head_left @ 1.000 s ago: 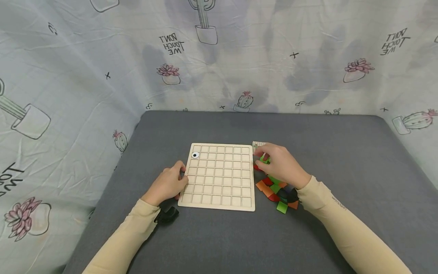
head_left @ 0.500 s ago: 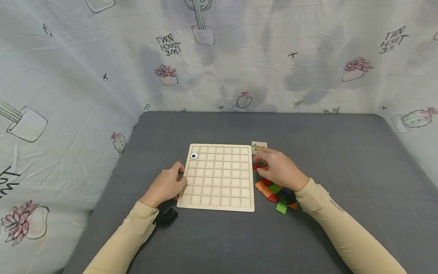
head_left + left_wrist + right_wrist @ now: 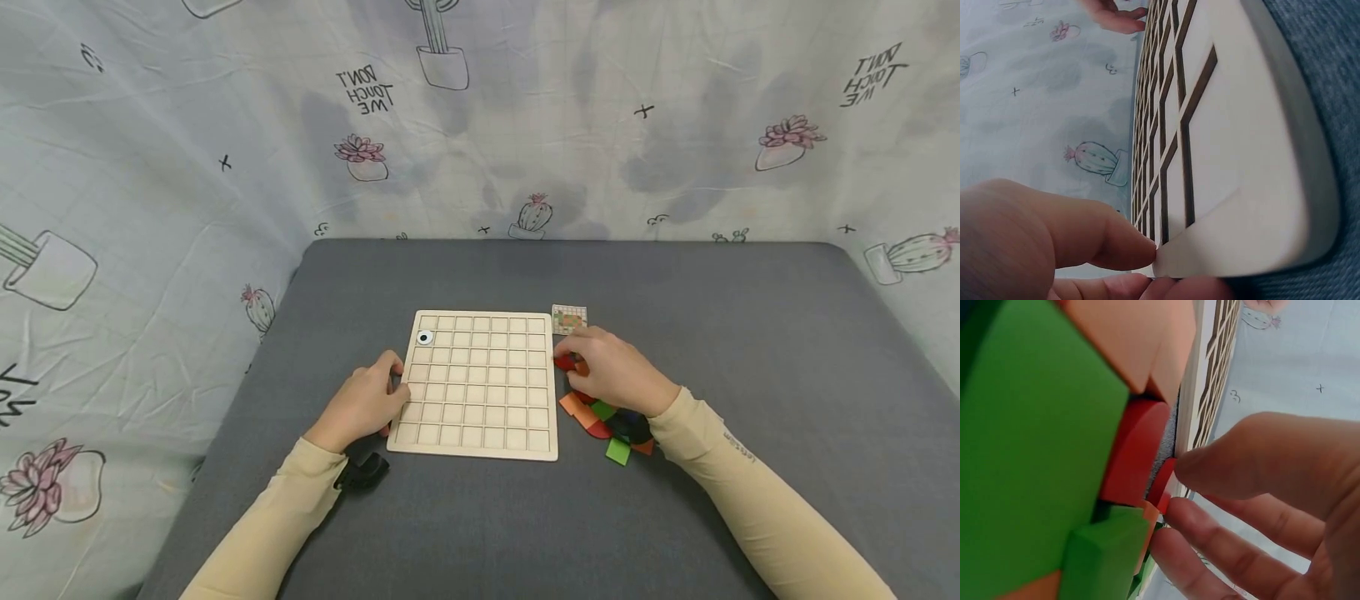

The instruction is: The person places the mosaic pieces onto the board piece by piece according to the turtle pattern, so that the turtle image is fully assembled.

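A pale wooden grid board [image 3: 472,453] lies flat on the grey table. My left hand [image 3: 362,398] grips its left edge; in the left wrist view the thumb [image 3: 1110,231] meets the rim from above and the other fingers show lower down. Beyond the board's right edge, my right hand [image 3: 618,369] reaches over a loose heap of coloured pieces. The right wrist view has thumb and fingertips right at either side of a small red piece [image 3: 1161,484]; I cannot tell whether they pinch it. A larger red piece [image 3: 1135,450] and green block [image 3: 1029,437] lie nearer the camera.
A white disc with a black dot [image 3: 425,337] sits in an upper left cell of the board. A small printed card [image 3: 569,319] lies by the board's upper right corner. Orange pieces [image 3: 581,410] and a green tile [image 3: 618,452] spread below the right hand. A printed curtain [image 3: 480,117] stands behind the table.
My right hand has shifted slightly down from the card, which now shows more fully. Green by its fingertips has gone from sight, and red and orange show there. The left hand stays at the board.
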### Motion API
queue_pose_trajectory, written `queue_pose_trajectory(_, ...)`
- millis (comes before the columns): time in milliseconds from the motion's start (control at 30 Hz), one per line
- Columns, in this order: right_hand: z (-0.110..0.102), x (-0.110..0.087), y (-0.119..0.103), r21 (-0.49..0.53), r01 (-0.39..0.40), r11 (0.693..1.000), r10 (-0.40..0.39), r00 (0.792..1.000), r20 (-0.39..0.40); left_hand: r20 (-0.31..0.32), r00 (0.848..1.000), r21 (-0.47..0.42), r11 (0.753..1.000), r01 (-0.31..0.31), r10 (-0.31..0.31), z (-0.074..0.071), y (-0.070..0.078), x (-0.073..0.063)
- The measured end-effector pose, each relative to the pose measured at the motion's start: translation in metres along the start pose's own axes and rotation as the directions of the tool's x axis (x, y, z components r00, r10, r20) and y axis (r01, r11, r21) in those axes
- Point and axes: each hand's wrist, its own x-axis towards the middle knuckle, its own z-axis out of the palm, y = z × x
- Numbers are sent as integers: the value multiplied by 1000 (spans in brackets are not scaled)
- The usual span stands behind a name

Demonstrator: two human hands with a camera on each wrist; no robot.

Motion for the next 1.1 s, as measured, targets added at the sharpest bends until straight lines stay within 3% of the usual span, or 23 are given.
queue_pose_trajectory(533,7,1,5,-30,121,992,-121,993,2,-5,1000,4,1000,-5,5,1,-2,1)
queue_pose_trajectory(1100,11,1,1,-25,148,989,-148,989,5,-5,1000,16,1000,-6,6,1,-6,1)
